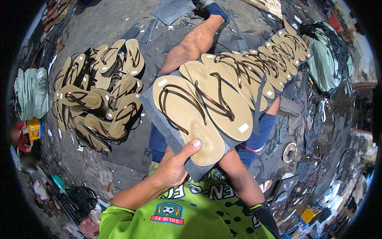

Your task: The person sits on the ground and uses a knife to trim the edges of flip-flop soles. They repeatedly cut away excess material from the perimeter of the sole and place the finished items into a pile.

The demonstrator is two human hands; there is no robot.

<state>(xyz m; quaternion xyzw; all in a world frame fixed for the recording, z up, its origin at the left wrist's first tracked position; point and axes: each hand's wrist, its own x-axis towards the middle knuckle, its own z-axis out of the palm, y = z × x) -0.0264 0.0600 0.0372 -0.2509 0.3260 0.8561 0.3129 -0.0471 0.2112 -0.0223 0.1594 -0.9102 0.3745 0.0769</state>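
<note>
A row of sandals [238, 79] lies on the board [167, 131] on your lap; the sandal pile [99, 95] lies on the floor to your left.

Olive-gold soles with glossy dark brown straps and small white stickers on the row of sandals [234, 79], laid on a dark grey board [167, 127]; same gold and brown on the heap of sandals [99, 95] on the grey floor. Bright lime-green shirt [187, 215] with black spots, white lettering and a red-and-green badge; blue shorts [254, 139]. Pale green stacks of soles [32, 93], yellow box [35, 128].
</note>
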